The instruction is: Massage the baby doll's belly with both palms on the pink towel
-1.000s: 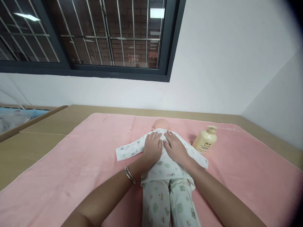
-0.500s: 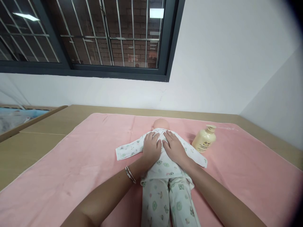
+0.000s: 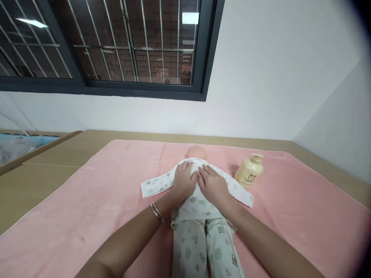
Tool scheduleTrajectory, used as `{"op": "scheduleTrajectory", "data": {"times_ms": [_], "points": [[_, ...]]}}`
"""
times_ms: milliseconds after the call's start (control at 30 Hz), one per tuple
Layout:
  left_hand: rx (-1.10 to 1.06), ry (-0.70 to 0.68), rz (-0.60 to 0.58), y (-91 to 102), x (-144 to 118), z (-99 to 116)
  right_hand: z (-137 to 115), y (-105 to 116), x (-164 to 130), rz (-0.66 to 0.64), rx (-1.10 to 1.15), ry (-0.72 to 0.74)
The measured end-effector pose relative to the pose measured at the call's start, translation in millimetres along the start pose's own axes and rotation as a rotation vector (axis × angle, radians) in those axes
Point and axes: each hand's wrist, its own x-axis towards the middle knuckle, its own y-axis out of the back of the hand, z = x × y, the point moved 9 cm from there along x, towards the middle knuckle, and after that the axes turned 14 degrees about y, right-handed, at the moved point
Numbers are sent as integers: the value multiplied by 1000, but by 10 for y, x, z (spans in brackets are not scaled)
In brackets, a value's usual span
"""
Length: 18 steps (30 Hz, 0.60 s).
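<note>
Palms are pressing flat: left hand [image 3: 183, 180] and right hand [image 3: 212, 184], grip open, holding nothing, are resting side by side on the baby doll [image 3: 199, 200]; keeping pressure light and even seems best.

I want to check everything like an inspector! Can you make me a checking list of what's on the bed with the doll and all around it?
Surface: pink blanket spread flat over a tan wooden platform.
Job's things: baby doll lying along the blanket, head away from the camera, dressed in white printed pyjamas, sleeves spread out.
Clutter: cream pump bottle standing upright on the blanket, right of the doll, apart from it.
Hands: left hand and right hand flat, side by side on the doll's upper body; bangles on the left wrist.
Cables: nothing seen.
Surroundings: barred window, white wall.
</note>
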Motion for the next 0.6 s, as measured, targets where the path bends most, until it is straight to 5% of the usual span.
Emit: {"op": "scheduleTrajectory", "data": {"times_ms": [333,600], "points": [[354,-129,72,76,-201,335,260,-154,100,-97,227,113],[66,28,-136,-43,68,-15,-159,-1,-39,-108,-82,43]]}}
